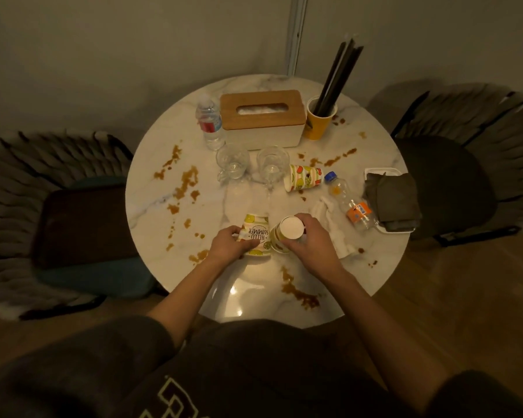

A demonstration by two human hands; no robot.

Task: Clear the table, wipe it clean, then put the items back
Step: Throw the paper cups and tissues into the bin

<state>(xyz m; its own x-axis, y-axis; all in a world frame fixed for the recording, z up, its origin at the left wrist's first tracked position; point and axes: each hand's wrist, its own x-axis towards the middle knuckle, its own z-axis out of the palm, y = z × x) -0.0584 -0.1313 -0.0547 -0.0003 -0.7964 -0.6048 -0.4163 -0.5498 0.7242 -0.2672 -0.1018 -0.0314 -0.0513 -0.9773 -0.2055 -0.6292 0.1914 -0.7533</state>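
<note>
**Both hands on paper cups at the near edge of a stained table**

Head view: A round marble table [245, 285] carries everything. Close to its near edge, the left hand [228, 244] holds a lettered paper cup [255, 230] that lies on its side on the tabletop, with the fingers curled over the cup's wide end. Just beside it, the right hand [311, 239] grips a second paper cup [290, 227] from the right. This cup is turned base up, and the fingers and thumb wrap round its wall. I cannot tell whether it rests on the tabletop.

At the middle stand two glass mugs [232, 161] side by side. To their right, a third paper cup [304, 177] with a fruit print lies on its side. Along the far edge, from left to right, are an upright water bottle [209, 122], a tissue box [261, 119] with a wooden lid, and a yellow cup [319, 120] holding black straws [338, 73].

Toward the right edge, a plastic bottle [349, 200] with an orange label lies flat. A crumpled tissue [332, 224] sits on its near side. At the right edge, a white tray [378, 170] holds a folded dark cloth [393, 197].

Brown spills [187, 182] mark the left half, the far right part and the near edge of the tabletop. A chair [82, 224] stands to the left of the table and another chair [447, 182] to the right.
</note>
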